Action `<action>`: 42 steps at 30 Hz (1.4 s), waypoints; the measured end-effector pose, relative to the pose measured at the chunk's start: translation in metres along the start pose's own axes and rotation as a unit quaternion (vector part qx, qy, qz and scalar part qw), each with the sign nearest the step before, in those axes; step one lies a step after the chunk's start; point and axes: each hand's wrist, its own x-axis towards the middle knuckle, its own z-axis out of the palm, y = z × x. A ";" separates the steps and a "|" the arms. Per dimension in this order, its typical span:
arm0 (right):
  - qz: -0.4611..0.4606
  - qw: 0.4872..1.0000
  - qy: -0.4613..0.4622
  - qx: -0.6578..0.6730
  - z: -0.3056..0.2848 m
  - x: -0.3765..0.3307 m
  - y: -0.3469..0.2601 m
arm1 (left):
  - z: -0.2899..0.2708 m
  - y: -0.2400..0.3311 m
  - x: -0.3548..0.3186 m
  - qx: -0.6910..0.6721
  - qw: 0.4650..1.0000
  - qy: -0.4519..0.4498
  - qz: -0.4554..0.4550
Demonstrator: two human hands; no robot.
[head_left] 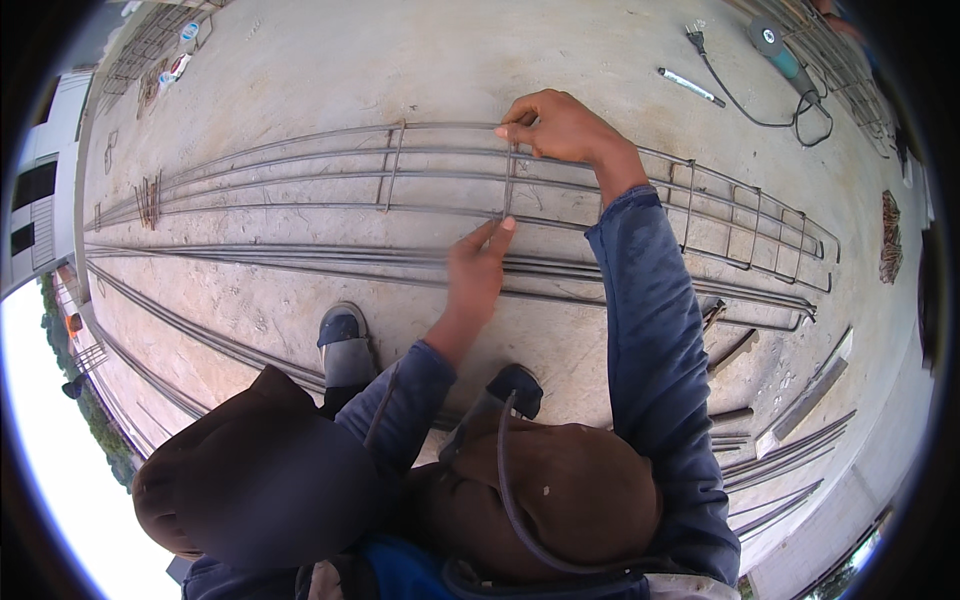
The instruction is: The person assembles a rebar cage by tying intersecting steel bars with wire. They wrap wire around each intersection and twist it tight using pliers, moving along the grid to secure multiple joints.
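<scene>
A rectangular steel stirrup is seen standing upright across a long cage of reinforcing bars, which lies on a bare concrete floor and runs from the left of the view to the right. The top of the stirrup is pinched between the thumb and fingers of the right hand, which is closed on it at the far upper bar. The lower end of the stirrup is touched by the left hand, whose thumb and forefinger are stretched out to the near bar; whether it is gripped there cannot be told. Both arms are clad in blue sleeves.

Another stirrup is set across the cage to the left, and several more are spaced along its right end. Loose straight bars are laid on the floor just nearer than the cage. Two shoes are seen below the hands, with brown trouser knees under them.

Farther off, at the upper right, an angle grinder with its black cable is lying on the floor, with a small pale tool beside it.
</scene>
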 end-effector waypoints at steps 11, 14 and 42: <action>-0.098 0.962 0.237 -0.096 0.041 -0.036 0.013 | -0.003 0.006 0.002 0.047 0.999 -0.018 0.009; -0.101 0.960 0.248 -0.082 0.042 -0.034 0.013 | -0.012 0.012 0.000 0.081 0.994 -0.033 0.071; -0.086 0.996 -0.028 -0.022 0.082 0.084 -0.083 | -0.121 0.034 0.031 0.298 0.882 0.257 0.259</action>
